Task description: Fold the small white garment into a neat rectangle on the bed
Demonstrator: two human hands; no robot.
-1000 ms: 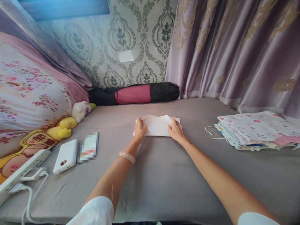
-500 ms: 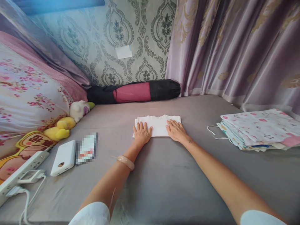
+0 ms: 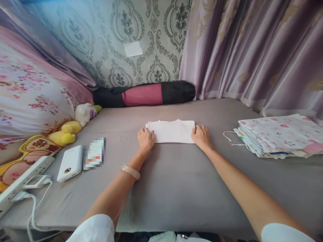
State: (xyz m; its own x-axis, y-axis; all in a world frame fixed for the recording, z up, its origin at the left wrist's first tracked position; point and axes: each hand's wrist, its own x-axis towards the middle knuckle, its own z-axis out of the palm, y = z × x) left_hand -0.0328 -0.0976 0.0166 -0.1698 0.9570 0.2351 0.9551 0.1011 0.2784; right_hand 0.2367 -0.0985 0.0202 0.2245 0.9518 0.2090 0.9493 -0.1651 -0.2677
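Observation:
A folded white cloth (image 3: 171, 131) lies flat on the grey bed sheet (image 3: 176, 181) in the middle of the view. My left hand (image 3: 145, 139) rests at the cloth's left end, fingers touching its edge. My right hand (image 3: 201, 136) rests at the cloth's right end, fingers against that edge. Neither hand has lifted the cloth. A pale bangle sits on my left wrist.
A stack of folded patterned cloths (image 3: 277, 134) lies at the right. A black and pink roll bag (image 3: 143, 94) lies against the wall. At the left are a white power bank (image 3: 70, 163), a power strip (image 3: 22, 181), soft toys (image 3: 75, 122) and a floral pillow (image 3: 27, 97).
The cloth was folded over and pressed flat with both palms. Both hands have since slid outward from the cloth's top to its two ends.

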